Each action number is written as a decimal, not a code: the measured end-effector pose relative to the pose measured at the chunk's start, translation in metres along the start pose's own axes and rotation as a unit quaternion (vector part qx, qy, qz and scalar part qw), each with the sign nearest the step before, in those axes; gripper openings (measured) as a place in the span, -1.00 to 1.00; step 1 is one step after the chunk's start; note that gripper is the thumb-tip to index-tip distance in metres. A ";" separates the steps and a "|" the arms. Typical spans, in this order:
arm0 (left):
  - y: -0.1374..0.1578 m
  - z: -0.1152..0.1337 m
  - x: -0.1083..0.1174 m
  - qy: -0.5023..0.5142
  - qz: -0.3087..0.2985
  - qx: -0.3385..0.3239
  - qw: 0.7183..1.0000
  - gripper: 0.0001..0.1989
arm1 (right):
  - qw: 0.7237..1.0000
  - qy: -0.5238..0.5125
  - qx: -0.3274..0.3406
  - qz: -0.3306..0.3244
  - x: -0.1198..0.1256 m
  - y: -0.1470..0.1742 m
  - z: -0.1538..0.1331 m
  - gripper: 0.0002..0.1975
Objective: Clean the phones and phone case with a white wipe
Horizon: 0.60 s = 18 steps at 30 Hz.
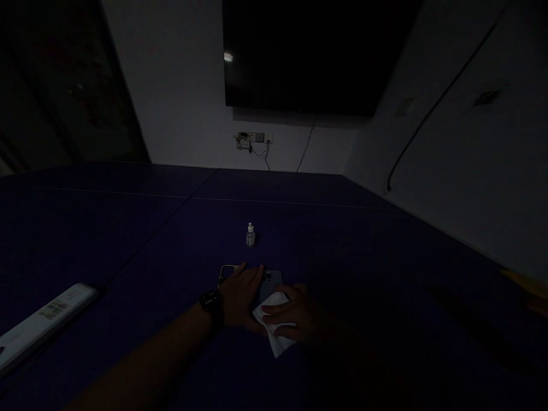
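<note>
right hand (302, 314): tissue (278, 343) on phone (269, 288) | left hand (240, 294): at phone edge | bottle (250, 237): upright

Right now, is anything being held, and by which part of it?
The right hand holds a white wipe by its right side, beneath the fingers. Whether the left hand grips anything cannot be told.

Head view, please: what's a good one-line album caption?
Dim light: the right hand holds a white wipe over a phone beside the left hand, a small bottle standing beyond.
</note>
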<state>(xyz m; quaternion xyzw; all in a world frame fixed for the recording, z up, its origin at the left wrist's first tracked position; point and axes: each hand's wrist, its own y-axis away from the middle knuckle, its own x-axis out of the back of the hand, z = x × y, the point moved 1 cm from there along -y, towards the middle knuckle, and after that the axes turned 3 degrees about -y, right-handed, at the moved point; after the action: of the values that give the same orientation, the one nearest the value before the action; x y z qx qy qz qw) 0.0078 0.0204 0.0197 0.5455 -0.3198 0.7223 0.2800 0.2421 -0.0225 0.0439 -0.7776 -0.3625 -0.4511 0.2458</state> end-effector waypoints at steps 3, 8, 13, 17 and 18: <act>0.001 -0.001 0.000 0.000 0.000 -0.006 1.000 0.42 | 1.000 -0.007 -0.024 -0.013 0.006 0.005 0.004 -0.72; 0.001 0.000 0.000 -0.004 0.000 -0.008 1.000 0.38 | 1.000 0.016 0.010 0.008 -0.001 0.004 0.003 -0.67; 0.000 0.000 -0.001 -0.006 0.001 -0.006 1.000 0.41 | 0.995 0.073 -0.042 0.056 -0.007 -0.002 0.009 -0.61; 0.000 -0.001 -0.002 -0.004 0.007 -0.011 1.000 0.41 | 0.977 0.137 -0.125 0.107 -0.008 -0.010 0.026 -0.63; 0.000 -0.001 -0.003 -0.002 0.009 -0.013 1.000 0.41 | 0.972 0.149 -0.138 0.117 -0.009 -0.014 0.030 -0.62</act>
<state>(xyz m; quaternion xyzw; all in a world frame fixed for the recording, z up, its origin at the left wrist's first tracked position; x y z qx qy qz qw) 0.0080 0.0210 0.0170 0.5407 -0.3345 0.7194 0.2796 0.2440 0.0041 0.0226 -0.7652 -0.1621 -0.5756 0.2386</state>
